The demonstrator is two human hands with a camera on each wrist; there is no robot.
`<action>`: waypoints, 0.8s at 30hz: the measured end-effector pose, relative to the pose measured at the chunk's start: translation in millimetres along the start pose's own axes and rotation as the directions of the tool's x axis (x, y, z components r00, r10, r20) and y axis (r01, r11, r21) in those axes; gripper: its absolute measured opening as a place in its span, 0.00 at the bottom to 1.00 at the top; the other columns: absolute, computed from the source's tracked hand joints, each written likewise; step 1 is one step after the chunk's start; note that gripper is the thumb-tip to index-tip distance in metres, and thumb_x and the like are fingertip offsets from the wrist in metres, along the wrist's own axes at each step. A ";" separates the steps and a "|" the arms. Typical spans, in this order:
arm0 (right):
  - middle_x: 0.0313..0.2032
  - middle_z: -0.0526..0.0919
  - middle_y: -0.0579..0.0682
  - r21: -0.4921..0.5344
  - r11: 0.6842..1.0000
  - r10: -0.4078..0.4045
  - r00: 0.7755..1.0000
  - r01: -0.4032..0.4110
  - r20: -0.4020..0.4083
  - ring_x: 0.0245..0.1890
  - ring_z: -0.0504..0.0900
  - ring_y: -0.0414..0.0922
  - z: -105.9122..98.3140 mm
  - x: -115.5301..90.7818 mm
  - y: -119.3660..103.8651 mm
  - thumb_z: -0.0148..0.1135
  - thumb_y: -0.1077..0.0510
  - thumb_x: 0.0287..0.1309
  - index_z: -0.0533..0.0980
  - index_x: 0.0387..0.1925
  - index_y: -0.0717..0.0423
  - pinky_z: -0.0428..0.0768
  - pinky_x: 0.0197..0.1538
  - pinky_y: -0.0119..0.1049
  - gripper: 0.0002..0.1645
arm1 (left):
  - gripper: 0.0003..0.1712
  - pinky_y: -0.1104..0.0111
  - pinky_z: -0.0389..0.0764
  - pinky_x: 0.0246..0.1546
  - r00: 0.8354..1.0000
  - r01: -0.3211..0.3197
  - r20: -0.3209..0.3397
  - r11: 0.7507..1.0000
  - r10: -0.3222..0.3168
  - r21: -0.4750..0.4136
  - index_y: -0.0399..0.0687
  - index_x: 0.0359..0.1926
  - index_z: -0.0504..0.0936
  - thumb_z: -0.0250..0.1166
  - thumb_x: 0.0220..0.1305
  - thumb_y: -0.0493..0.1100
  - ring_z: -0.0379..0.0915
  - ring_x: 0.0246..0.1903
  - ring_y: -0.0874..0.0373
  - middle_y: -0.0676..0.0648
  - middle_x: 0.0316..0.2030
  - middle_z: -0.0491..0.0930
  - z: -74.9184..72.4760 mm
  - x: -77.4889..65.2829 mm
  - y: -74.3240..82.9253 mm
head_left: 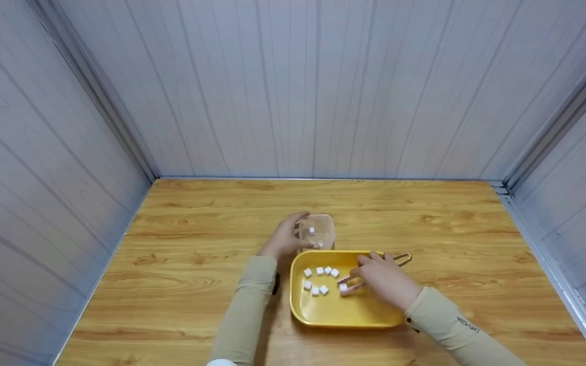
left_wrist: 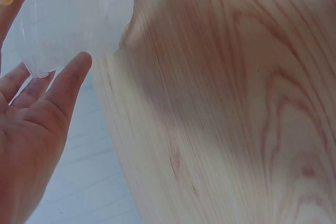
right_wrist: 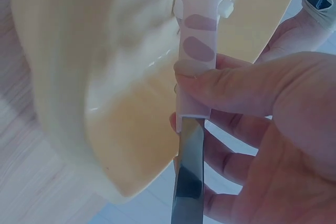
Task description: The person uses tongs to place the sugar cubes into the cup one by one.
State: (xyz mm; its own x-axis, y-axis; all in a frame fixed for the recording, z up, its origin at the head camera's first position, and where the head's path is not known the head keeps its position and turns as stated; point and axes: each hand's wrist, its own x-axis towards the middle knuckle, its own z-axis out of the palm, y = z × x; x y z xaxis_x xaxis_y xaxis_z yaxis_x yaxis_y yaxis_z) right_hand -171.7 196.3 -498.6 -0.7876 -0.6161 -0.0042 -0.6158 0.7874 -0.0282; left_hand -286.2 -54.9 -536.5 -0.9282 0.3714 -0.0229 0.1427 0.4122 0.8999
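My left hand [head_left: 285, 238] holds the left side of a small clear plastic container [head_left: 326, 222], thumb near its front and fingers toward its back. A white cube [head_left: 312, 231] lies inside it. In the left wrist view the fingers [left_wrist: 60, 90] reach along the container's wall [left_wrist: 105, 30]. Over the yellow tray [head_left: 344, 323], my right hand [head_left: 384, 278] pinches metal tongs [right_wrist: 190, 177] with pink patterned tips between thumb and fingers. A white cube [head_left: 343, 287] sits between the tong tips. Several more white cubes [head_left: 315, 291] lie on the tray's left half.
The tray stands on a wood-grain table [head_left: 181, 284], directly in front of the container. Pale panelled walls [head_left: 293, 91] enclose the table at the back and on both sides. The looped end of the tongs sticks out over the tray's back right rim.
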 end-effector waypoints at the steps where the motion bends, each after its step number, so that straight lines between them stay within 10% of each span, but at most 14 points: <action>1: 0.34 0.77 0.48 -0.001 1.000 0.002 1.000 -0.002 0.000 0.35 0.74 0.51 -0.1 -0.4 0.1 0.69 0.72 0.46 0.85 0.37 0.44 0.73 0.34 0.52 0.21 | 0.51 0.58 0.68 0.63 1.000 -0.002 0.003 1.000 0.002 0.004 0.46 0.69 0.63 0.78 0.44 0.37 0.60 0.64 0.41 0.41 0.66 0.63 -0.2 0.0 0.0; 24: 0.32 0.77 0.48 -0.049 0.999 -0.006 1.000 0.005 -0.029 0.35 0.74 0.51 2.3 -2.5 -0.2 0.69 0.69 0.46 0.85 0.36 0.42 0.71 0.30 0.48 0.19 | 0.51 0.59 0.69 0.62 1.000 0.029 0.001 0.999 -0.029 -0.019 0.49 0.70 0.62 0.78 0.45 0.37 0.61 0.64 0.44 0.43 0.67 0.62 2.0 -1.1 0.6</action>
State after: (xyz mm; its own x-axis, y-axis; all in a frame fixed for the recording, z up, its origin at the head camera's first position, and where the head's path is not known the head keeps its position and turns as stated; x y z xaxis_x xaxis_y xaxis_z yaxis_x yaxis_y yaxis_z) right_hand -169.6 197.6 -500.9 -0.7842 -0.6201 0.0245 -0.6197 0.7845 0.0204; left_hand -284.4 -53.5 -536.9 -0.9317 0.3599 -0.0495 0.1090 0.4069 0.9069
